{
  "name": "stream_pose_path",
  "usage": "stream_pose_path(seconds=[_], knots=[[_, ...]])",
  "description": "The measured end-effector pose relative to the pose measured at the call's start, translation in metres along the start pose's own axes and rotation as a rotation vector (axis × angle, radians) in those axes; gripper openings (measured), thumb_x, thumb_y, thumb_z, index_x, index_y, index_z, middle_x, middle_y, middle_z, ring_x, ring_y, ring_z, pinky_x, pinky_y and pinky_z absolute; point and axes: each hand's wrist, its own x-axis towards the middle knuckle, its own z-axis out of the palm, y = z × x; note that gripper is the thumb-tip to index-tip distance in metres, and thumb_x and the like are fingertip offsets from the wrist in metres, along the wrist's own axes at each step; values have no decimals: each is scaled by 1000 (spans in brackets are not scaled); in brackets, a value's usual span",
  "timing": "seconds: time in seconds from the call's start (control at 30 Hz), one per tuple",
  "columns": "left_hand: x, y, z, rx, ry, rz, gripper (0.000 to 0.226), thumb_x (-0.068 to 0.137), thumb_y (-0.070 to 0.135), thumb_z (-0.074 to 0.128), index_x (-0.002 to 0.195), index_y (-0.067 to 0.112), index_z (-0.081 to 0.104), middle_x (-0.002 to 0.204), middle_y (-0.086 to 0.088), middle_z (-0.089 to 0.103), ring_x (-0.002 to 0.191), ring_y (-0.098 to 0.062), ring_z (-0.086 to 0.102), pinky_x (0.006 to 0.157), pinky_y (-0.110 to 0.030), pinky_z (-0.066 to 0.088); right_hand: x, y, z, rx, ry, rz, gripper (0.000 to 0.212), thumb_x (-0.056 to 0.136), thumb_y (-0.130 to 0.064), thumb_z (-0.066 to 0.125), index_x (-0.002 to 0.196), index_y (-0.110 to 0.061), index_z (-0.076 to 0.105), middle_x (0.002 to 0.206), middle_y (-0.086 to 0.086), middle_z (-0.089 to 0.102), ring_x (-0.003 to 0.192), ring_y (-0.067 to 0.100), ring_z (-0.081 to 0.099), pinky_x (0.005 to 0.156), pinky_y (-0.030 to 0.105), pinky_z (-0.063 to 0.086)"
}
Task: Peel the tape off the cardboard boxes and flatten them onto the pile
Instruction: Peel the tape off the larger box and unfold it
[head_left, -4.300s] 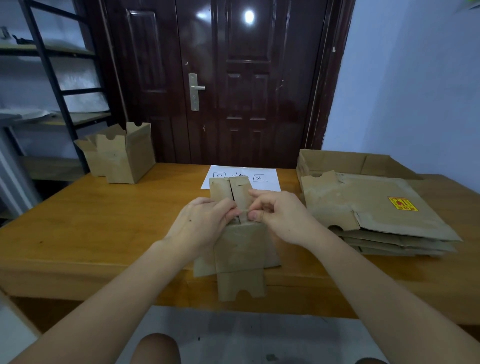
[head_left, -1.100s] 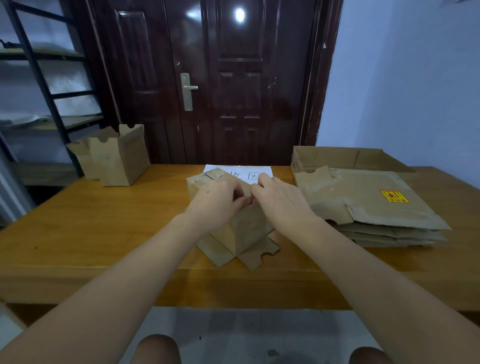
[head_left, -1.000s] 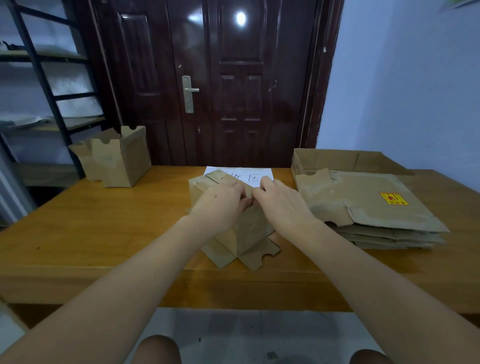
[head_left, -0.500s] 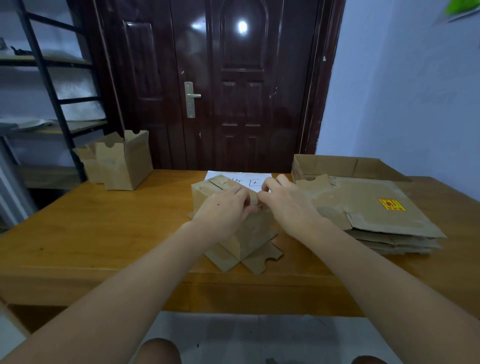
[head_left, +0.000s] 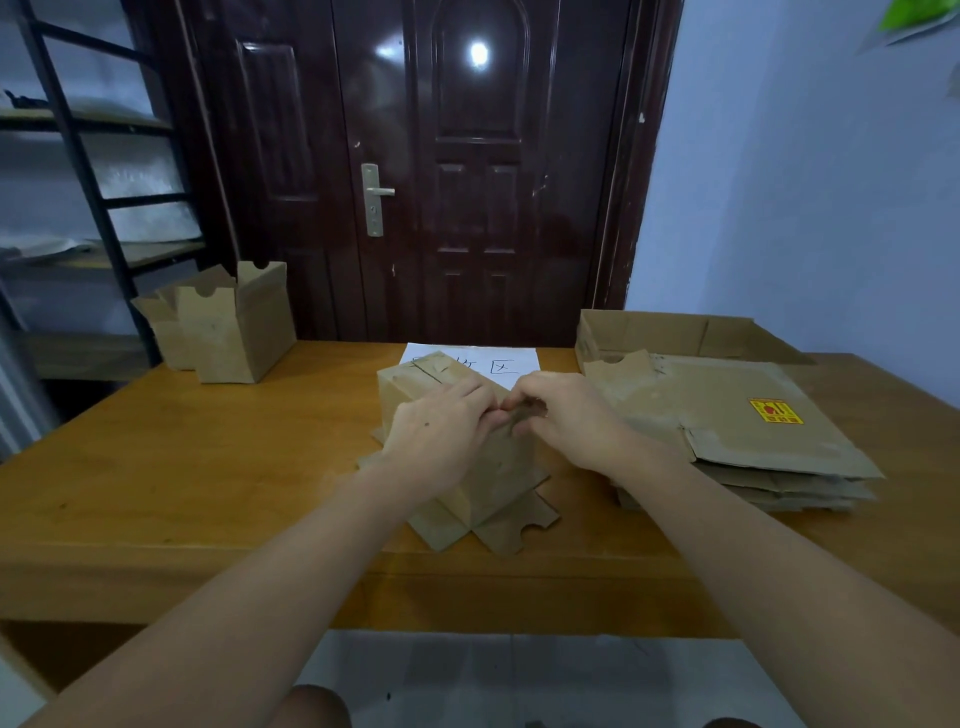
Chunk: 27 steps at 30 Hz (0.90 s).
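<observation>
— What are the hands doing?

— The left hand (head_left: 441, 431) lies curled over the top of a small cardboard box (head_left: 457, 447); the right hand (head_left: 563, 415) pinches something at its top edge (tape, perhaps; too small to tell).

— And around them?

— The box stands on the worktop (head_left: 208, 467), bottom flaps splayed. Right of the right hand lies the flattened pile (head_left: 743, 431); far left, two open boxes (head_left: 228, 322).
</observation>
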Motion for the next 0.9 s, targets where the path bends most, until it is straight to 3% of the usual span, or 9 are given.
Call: stream_pose_path(seconds=[0.13,0.23,0.3,0.5,0.63,0.73,0.9], knots=[[1,-3,4,-10,25,4,33,104,54,39,98,31,62,98,16,56,88,-4,53,58,-27,44,4,4,0,-32,-35,8,12,85,-18,77,94,-24,71,90,-16,65,88,7,60,83,41,53],[-1,-4,6,-53,56,10,31,104,53,42,96,32,64,95,20,53,86,-1,51,55,-20,35,3,7,-1,69,-42,38,13,87,-20,77,98,-28,75,106,-13,72,102,7,64,93,36,54],[-3,-6,8,-102,73,15,31,104,53,42,96,33,64,94,22,52,86,0,51,56,-22,41,1,7,-1,112,-40,59,16,88,-23,77,103,-29,76,117,-10,72,111,8,63,99,33,52],[-6,-5,12,-162,122,-1,29,104,54,42,98,35,64,96,22,54,89,-1,53,62,-35,53,0,4,0,76,-82,93,29,86,-39,77,115,-38,73,122,-16,70,114,6,61,102,39,49],[-4,-5,10,-163,66,-37,27,101,59,43,97,38,59,97,22,54,91,0,52,71,-35,54,0,-1,0,61,-55,129,13,91,-35,73,103,-34,73,126,-14,69,115,10,62,101,41,50],[-1,-10,0,-140,-16,-20,33,96,68,45,107,40,59,104,21,56,93,0,54,75,-29,52,-1,-5,0,6,-71,124,11,95,-30,69,96,-37,60,126,-11,68,114,12,62,99,39,52],[0,-13,-7,8,-18,75,33,94,67,50,112,42,62,100,19,58,84,0,54,56,-17,36,-3,-6,0,-2,-92,105,15,99,-24,64,95,-35,54,133,-9,65,121,16,60,102,42,49]])
